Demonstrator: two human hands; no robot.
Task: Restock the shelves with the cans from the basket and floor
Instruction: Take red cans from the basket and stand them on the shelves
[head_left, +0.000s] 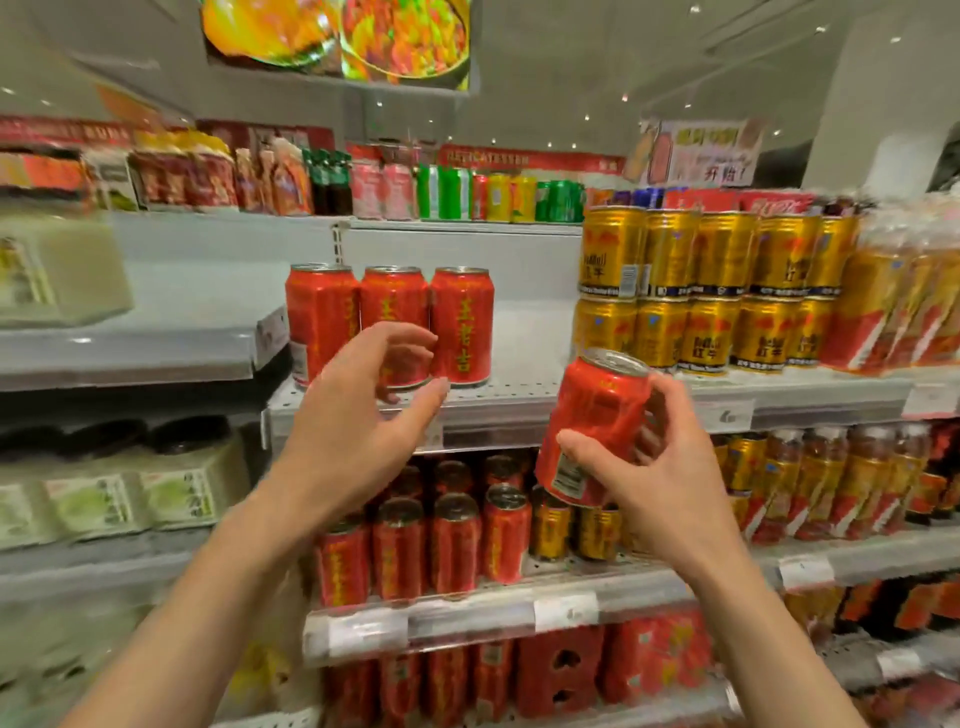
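Three red cans (461, 325) with yellow lettering stand in a row at the left end of the middle shelf (524, 397). My left hand (358, 400) hovers just in front of them, fingers spread and curved, holding nothing. My right hand (654, 467) grips a fourth red can (592, 431), tilted to the left, in front of the shelf's edge. A bare stretch of shelf lies between the three red cans and the gold cans (691, 291). No basket or floor is in view.
Gold cans are stacked two high on the right of the middle shelf. The shelf below (467, 613) carries more red cans (452, 540) and gold cans. Green-labelled packs (130, 499) fill the left unit. Bottles and cans line the top shelf (467, 226).
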